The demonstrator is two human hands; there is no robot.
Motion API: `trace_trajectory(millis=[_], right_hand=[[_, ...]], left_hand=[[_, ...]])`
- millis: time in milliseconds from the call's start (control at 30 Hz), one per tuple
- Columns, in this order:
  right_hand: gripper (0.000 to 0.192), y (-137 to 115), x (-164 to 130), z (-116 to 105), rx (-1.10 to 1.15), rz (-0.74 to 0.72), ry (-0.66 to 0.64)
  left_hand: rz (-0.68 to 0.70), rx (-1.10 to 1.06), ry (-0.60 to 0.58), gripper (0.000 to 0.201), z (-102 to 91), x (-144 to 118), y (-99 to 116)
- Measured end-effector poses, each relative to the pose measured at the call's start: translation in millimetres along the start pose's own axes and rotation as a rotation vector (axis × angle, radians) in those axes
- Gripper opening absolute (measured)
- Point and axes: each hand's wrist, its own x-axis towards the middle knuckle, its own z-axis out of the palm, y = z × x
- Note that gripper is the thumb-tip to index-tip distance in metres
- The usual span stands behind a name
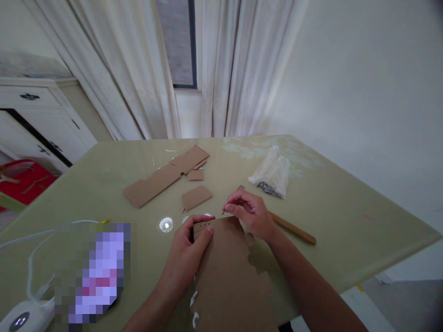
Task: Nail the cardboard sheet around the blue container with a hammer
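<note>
Two hands (pixel 188 251), brown hole-punched cardboard (pixel 228 272)

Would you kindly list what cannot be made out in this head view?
- Thin item pinched in the right hand: too small to identify.
- Contents of the plastic bag: dark bits, too small.
- Wooden handle: its far end is hidden behind the right hand.
- Cardboard sheet under the left hand: cut off by the bottom edge.
- Pixelated patch: blurred.
</note>
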Motion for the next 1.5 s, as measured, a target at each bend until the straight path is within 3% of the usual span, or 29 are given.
trace_trajectory(millis=[200, 1500], right_hand=[[0.011, -23, -2, 13, -0.218, -0.007, -0.166], [0.011, -13, -6, 14, -0.335, -0.141, -0.131]], left_hand=[[0.023, 0.016, 0.017, 0.046, -0.1, 1, 2], [0.009, 0.02, 0.006, 0.042, -0.3, 2, 1]])
